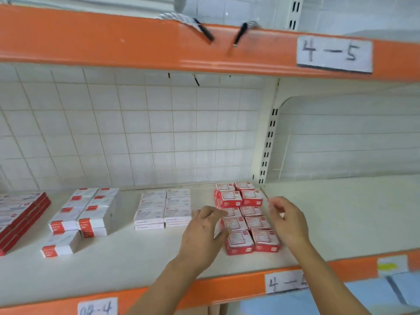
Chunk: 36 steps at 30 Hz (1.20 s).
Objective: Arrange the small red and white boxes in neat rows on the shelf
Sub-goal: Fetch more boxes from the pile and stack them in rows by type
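- Small red and white boxes (246, 218) sit in two columns on the shelf (136, 258).
- Left hand (204, 233) touches their left side, fingers loose; right hand (287, 220) hovers, holding nothing.
- A hard squeeze could buckle the rows, I think.
- The front pair sits close to the edge, so a nudge might drop them.

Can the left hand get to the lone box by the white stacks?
Probably yes. The left hand is free, and only bare shelf lies between it and the lone box at the front.
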Tool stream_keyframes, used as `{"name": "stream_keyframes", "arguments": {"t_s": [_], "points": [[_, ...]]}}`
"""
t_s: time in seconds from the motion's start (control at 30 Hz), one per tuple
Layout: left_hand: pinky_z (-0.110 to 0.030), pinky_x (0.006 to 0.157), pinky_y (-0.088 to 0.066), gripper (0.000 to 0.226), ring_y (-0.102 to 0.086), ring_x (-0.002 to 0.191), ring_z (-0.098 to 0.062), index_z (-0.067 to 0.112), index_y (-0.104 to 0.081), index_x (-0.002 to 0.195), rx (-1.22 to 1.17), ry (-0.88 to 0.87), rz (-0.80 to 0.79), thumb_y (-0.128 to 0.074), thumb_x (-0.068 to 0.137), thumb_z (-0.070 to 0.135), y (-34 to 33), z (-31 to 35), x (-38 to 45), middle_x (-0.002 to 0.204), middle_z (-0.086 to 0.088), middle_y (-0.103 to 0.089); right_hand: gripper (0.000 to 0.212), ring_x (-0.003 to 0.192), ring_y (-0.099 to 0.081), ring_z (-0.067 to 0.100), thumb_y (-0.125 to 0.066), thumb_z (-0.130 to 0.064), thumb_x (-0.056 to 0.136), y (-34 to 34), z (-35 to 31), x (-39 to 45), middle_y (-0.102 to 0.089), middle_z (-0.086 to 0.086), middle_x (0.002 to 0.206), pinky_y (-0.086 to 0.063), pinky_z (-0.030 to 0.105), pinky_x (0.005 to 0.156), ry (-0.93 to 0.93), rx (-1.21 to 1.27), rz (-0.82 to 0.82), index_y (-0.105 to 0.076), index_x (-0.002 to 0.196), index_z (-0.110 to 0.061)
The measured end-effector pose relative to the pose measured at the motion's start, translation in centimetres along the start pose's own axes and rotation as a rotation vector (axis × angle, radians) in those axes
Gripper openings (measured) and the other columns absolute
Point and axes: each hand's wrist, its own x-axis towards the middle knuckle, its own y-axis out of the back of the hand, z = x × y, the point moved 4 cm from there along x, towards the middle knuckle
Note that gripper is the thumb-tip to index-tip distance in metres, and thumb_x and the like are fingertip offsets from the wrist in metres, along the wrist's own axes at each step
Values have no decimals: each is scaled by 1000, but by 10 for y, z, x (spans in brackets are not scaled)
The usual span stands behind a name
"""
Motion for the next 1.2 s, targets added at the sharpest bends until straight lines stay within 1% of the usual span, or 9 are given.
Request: {"name": "stream_keyframes", "arguments": {"t_s": [0.1,0.2,0.33,0.5,0.67,0.8,0.9,1.0,1.2], "points": [[-19,84,-40,28,-45,110,-7,28,-62,110,45,18,-18,-63,85,42,-14,20,-3,115,14,-52,20,82,-59,8,-64,-21,88,9,12,-8,-61,-17,86,-39,16,63,142,-5,-223,-56,80,-37],[-21,85,-38,38,-43,107,-8,28,-60,108,155,50,-74,-64,80,52,-23,30,-8,114,13,-53,23,81,-54,-1,-71,-32,81,11,17,-18,-54,-18,89,-39,14,66,242,-68,-391,-51,80,-43],[-21,90,-33,47,-40,110,-8,32,-50,120,283,76,-111,-62,80,54,-26,39,-13,121,15,-48,30,81,-50,-7,-72,-46,76,11,22,-22,-47,-20,94,-38,13,66,282,-133,-471,-50,94,-36],[-20,93,-29,45,-38,111,-9,30,-43,122,353,66,-147,-61,84,46,-27,43,-8,123,14,-45,40,84,-47,-9,-71,-37,79,11,22,-24,-41,-24,101,-36,10,69,339,-160,-563,-47,111,-35],[-21,91,-26,44,-36,107,-9,32,-45,118,329,52,-179,-66,80,42,-17,45,-5,112,15,-43,37,96,-51,-3,-71,-20,82,22,20,-15,-46,-18,106,-38,5,78,331,-3,-522,-52,110,-31],[-23,85,-28,42,-38,100,-8,32,-51,111,231,35,-75,-72,76,40,4,46,14,98,18,-38,36,92,-52,-2,-69,-16,83,22,11,6,-46,-13,108,-40,7,76,303,39,-402,-53,115,-25],[-28,94,-30,41,-39,108,-12,31,-51,116,285,88,-19,-70,80,35,7,43,43,112,12,-44,40,97,-52,7,-65,-18,87,9,3,19,-44,-8,117,-45,19,84,274,-38,-356,-51,125,-20],[-32,101,-29,42,-39,116,-16,30,-50,121,365,112,-120,-66,83,33,-8,32,64,123,7,-45,43,99,-55,12,-65,-23,88,-3,0,29,-44,-6,121,-46,24,87,264,-129,-357,-52,128,-19],[-33,102,-28,42,-39,118,-14,33,-49,126,432,111,-114,-62,86,36,-30,16,72,126,10,-46,44,94,-57,10,-68,-26,86,-18,5,37,-41,-7,120,-47,22,87,260,-146,-329,-54,126,-18]]}}
